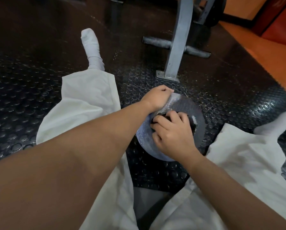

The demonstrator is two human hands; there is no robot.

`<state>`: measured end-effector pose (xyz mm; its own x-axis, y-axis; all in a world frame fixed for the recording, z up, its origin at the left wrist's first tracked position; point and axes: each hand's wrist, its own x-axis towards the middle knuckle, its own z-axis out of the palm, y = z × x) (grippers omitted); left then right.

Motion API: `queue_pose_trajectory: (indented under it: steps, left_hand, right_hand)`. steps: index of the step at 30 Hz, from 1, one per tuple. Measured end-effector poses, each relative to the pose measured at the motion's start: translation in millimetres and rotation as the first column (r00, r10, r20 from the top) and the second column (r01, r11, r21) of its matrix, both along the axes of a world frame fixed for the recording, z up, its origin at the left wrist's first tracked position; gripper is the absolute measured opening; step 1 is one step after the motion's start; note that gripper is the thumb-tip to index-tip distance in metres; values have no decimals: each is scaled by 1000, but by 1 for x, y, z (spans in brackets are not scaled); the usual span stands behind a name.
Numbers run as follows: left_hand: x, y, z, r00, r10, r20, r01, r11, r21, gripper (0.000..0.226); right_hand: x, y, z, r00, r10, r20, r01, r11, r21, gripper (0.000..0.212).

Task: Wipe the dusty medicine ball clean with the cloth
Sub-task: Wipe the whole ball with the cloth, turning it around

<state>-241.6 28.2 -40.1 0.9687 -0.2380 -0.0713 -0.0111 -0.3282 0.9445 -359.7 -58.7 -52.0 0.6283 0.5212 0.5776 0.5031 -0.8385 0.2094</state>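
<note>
Right hand (172, 131) is clutching the cloth (193, 124) atop the ball (180, 103); left hand (157, 97) is gripping its far side.

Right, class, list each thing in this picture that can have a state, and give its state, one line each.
ball: resting on the floor, surface pale grey, steadied by both hands.
cloth: dark, bunched up, pressed on top of the ball.
left hand: fingers curled over the ball's far side.
right hand: grips the cloth.
machine frame: upright on the floor.
</note>
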Motion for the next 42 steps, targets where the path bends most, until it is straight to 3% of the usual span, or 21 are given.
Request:
queue_pose_trajectory:
  steps: [4,9,13,19,22,24,28,34,42]
  left_hand:
    - [-3,1,-2,1000,-12,10,12,1000,4,27]
    - [-1,-4,2,1000,0,1,0,999,35,29]
    - [4,-7,4,1000,-12,-15,13,998,64,28]
    - [10,-8,2,999,-12,-35,14,999,36,26]
    - [10,-5,3,999,-5,-36,6,1000,25,27]
    - [10,-5,2,999,1,-37,0,1000,11,26]
    - [5,-5,0,999,12,-46,-13,1000,-13,26]
    - [0,-3,3,1000,-6,-28,6,1000,11,27]
    - [-1,-4,1,999,22,-29,-23,999,-29,23]
  right_hand:
    - [4,-10,8,997,68,-33,-70,996,-53,27]
    - [-3,-7,8,995,-85,-50,91,986,138,25]
    - [-9,-1,-8,1000,29,-5,-29,999,-23,23]
    - [17,11,10,985,-171,-20,172,983,71,26]
    - [10,10,5,985,-173,13,173,984,-47,16]
    - [0,3,2,987,-158,23,159,983,-91,21]
    - [-15,-3,0,982,-174,73,181,978,-99,28]
    - [0,14,3,965,-250,77,255,964,-78,5]
    - [-31,-1,-7,977,-204,65,212,964,-160,20]
